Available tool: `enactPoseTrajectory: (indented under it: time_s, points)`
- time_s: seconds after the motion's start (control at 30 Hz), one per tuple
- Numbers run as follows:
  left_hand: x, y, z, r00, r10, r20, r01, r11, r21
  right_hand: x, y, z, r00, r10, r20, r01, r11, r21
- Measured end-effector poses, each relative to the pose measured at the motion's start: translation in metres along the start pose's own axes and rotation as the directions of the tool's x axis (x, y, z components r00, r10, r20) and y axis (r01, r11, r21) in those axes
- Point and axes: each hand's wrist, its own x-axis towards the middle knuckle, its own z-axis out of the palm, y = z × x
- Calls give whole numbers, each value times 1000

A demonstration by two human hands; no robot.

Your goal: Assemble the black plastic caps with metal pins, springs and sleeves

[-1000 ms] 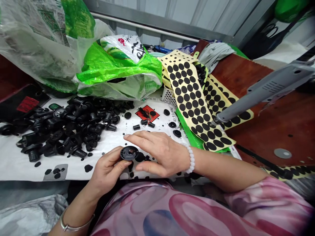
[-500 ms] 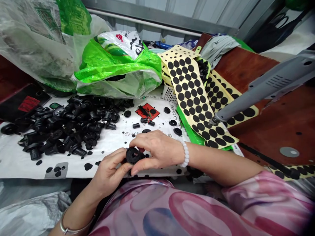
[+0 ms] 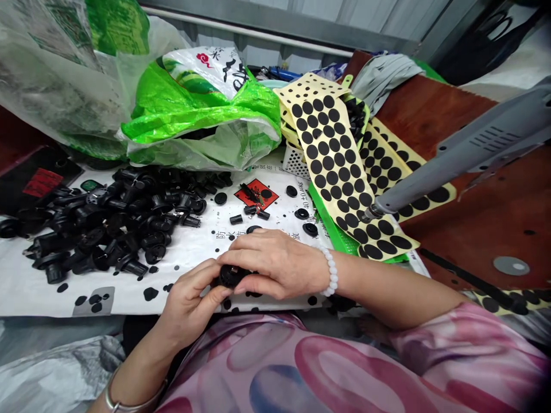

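Observation:
Between my hands, close to the table's front edge, is a round black plastic part (image 3: 230,276) with a disc-like face. My left hand (image 3: 193,292) pinches its left rim between thumb and fingers. From the right, my right hand (image 3: 269,264) curls over its top, thumb below, and hides much of it. To the left lies a heap of black plastic parts (image 3: 107,223) with round flanges and short stems. Small black cylinders (image 3: 249,213) rest beyond my hands, near loose black round caps (image 3: 310,229).
Yellow sheets of black round stickers (image 3: 336,155) lean over a white perforated basket (image 3: 295,162) at the right. A grey electric screwdriver (image 3: 451,149) reaches in from the right, tip low over the sheets. A green and white plastic bag (image 3: 202,115) stands behind.
My right hand has closed further over the black part, so its face shows less and looks turned. The left hand keeps its pinch. The view has shifted slightly.

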Motion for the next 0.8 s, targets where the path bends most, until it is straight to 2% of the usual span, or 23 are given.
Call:
enactPoseTrajectory:
  time_s: [0.2,0.27,0.37,0.43,0.53,0.6,0.67,0.73,0.8]
  points:
    - [-2,-2,1,1000,11,8,-11,1000,17,1,-4,13,992,90,-88,-95,994,-53]
    - [-3,-5,2,999,-51,-10,51,999,-8,2,-5,17,983,141,-119,-151,985,-81]
    - [-5,-7,4,983,-150,-104,149,989,-17,2,-7,21,956,248,-154,-265,959,-97]
    - [-5,-8,4,980,-128,-154,136,990,42,3,-9,23,932,319,-170,-338,936,-96]
    - [-4,-8,3,988,-72,-136,84,993,84,2,-11,23,915,352,-196,-372,925,-78]
    - [-5,-7,2,989,-98,-114,101,995,18,1,-11,19,931,290,-222,-303,953,-25]
    - [-6,-6,2,985,-158,-71,151,984,-95,-1,-8,14,957,160,-241,-153,987,45]
    - [-7,-5,2,979,-205,-11,198,959,-202,-2,-3,10,970,27,-242,-3,995,102]
    - [-8,-3,3,979,-201,36,204,949,-241,-2,2,10,973,-43,-228,77,986,145]
